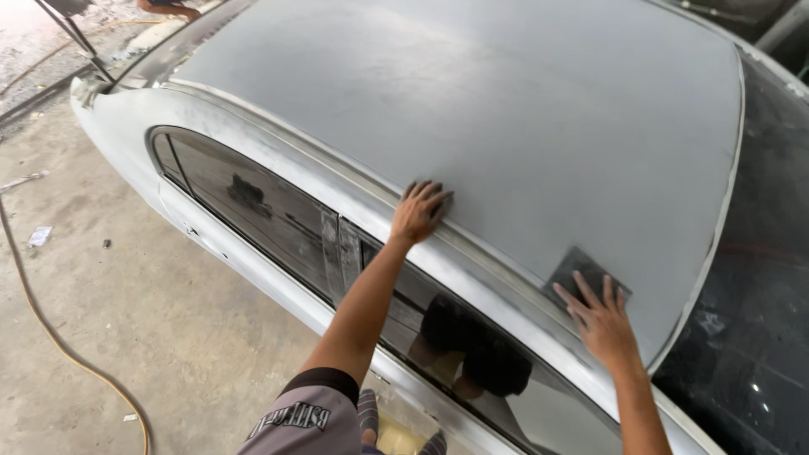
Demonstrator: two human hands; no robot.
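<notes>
Right hand (600, 318), fingers spread, presses a dark sanding sheet (580, 271) on the car roof (472, 101) near its right edge; left hand (419, 211) braces flat (roof already dull grey, side trim streaky).

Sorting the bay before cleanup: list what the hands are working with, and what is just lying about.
In use:
- car roof, dull grey
- dark sanding sheet under the right hand
- left hand, flat on the roof edge

Lying about:
- hose on the concrete floor
- paper scraps
</notes>
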